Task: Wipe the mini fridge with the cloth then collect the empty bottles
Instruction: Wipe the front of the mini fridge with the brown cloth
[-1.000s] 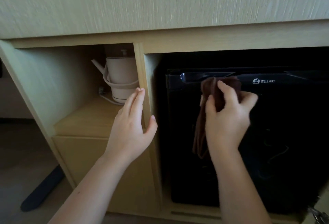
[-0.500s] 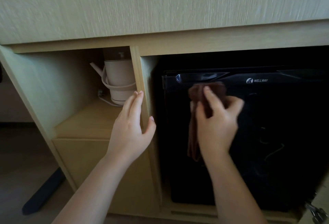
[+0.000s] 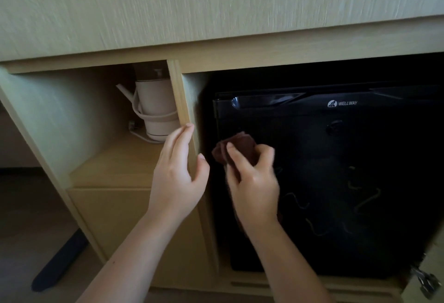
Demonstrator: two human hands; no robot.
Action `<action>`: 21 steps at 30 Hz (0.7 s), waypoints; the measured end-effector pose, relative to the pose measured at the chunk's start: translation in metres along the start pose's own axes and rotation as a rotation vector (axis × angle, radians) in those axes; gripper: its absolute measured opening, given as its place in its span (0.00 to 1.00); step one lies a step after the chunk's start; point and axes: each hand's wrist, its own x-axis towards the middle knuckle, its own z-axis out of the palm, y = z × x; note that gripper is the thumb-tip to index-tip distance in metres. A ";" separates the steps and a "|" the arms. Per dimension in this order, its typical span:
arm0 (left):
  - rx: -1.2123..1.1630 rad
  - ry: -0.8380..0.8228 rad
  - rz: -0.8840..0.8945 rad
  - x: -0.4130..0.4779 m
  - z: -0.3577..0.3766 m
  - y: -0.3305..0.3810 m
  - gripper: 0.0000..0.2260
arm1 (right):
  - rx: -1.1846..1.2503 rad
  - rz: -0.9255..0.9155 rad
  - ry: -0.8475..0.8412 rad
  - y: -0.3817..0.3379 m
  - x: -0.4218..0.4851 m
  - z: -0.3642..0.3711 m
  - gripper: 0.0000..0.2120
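A black mini fridge (image 3: 348, 182) with a closed glossy door sits in the right bay of a light wooden cabinet. My right hand (image 3: 254, 182) presses a bunched dark brown cloth (image 3: 240, 148) against the left part of the door, below its top edge. My left hand (image 3: 179, 172) rests with fingers spread on the upright wooden divider (image 3: 177, 100) between the two bays; it holds nothing. No bottles are in view.
A beige electric kettle (image 3: 153, 108) with its cord stands on a shelf in the left bay. A closed drawer front (image 3: 115, 221) lies below that shelf. A metal hinge (image 3: 425, 281) shows at bottom right. A dark bar (image 3: 60, 261) lies on the floor at left.
My right hand has slid the cloth down and to the left, from the door's top edge to its upper left part. My left hand has stayed on the divider.
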 end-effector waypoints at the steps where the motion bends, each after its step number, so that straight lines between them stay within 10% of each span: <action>1: -0.020 -0.001 -0.010 0.000 0.004 0.002 0.22 | 0.015 0.030 0.044 0.009 0.003 -0.008 0.20; 11: -0.108 -0.168 -0.194 -0.014 0.040 0.003 0.26 | -0.066 0.171 0.257 0.065 0.010 -0.059 0.18; 21: -0.213 -0.214 -0.243 -0.022 0.026 -0.008 0.25 | -0.146 -0.111 -0.193 0.032 -0.051 0.008 0.21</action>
